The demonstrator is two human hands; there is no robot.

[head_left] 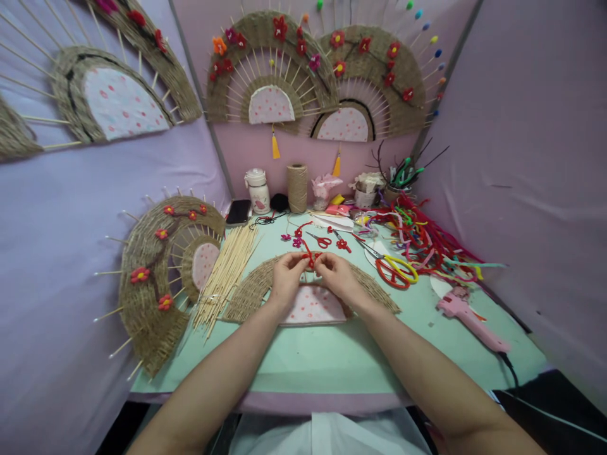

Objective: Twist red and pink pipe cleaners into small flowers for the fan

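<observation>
Above the middle of a woven twine fan [246, 287], my left hand [288, 278] and my right hand [337, 276] come close together. Both have their fingers pinched on a red pipe cleaner [309, 253], which is partly bent and sticks up between them. The fan lies flat on the table, with a pink-spotted white half-circle [315, 306] at its centre. Just beyond my hands are small red-handled scissors [323, 241], a red pipe-cleaner flower [342, 243] and purple flowers [296, 242]. My fingers hide part of the red piece.
Bamboo sticks [227, 265] and a finished fan [152, 278] lie left. Right are yellow-and-red scissors [396, 268], a heap of pipe cleaners [422, 234] and a pink glue gun [474, 322] with its cord. A twine spool [297, 188], white bottle [257, 191] and phone [238, 212] stand behind.
</observation>
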